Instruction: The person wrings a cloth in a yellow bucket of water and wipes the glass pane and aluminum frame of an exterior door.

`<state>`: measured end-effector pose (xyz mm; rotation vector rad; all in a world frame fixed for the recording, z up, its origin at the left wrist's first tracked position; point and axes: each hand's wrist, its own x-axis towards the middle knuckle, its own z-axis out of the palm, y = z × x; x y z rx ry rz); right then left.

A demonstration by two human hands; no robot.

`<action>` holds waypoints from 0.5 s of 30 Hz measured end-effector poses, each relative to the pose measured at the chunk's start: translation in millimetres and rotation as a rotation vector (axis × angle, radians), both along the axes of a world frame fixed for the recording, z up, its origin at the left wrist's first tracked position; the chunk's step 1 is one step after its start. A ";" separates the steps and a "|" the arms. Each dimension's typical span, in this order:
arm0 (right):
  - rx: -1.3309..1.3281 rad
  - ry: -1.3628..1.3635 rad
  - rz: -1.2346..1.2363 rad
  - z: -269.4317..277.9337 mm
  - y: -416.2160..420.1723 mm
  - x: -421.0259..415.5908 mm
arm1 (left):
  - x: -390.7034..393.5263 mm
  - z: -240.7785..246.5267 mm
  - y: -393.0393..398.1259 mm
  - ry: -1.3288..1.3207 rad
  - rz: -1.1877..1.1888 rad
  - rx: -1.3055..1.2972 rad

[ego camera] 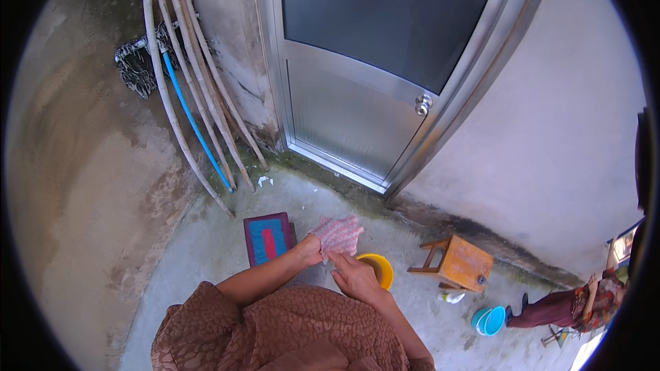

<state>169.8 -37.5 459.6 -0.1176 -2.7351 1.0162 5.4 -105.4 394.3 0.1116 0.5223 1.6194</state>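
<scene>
A pink and white striped cloth covers the fingers of my left hand, so I cannot tell whether they grip it or lie inside it. Just below the cloth's lower edge is my right hand, its index finger pointing at the cloth and the other fingers loosely bent. A yellow bucket stands on the concrete floor, partly behind my right hand. To the left of my hands is a cushioned seat or mat in blue and red with a purple border.
Ahead is a metal-framed door. Long poles and a blue-handled mop lean at the left. At right are a wooden stool, a white bottle, a turquoise bucket and another person.
</scene>
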 end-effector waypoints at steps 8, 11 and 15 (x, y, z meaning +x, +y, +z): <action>-0.003 -0.153 -0.343 -28.6 115.6 -58.6 | -171.3 -5.8 79.2 0.393 0.614 -0.065; 0.124 -0.177 -0.463 -26.3 164.5 -105.9 | -284.1 -57.2 131.2 1.463 0.925 -0.565; 0.086 -0.132 -0.613 -42.0 227.7 -166.9 | -389.7 27.5 167.3 1.981 0.386 -1.143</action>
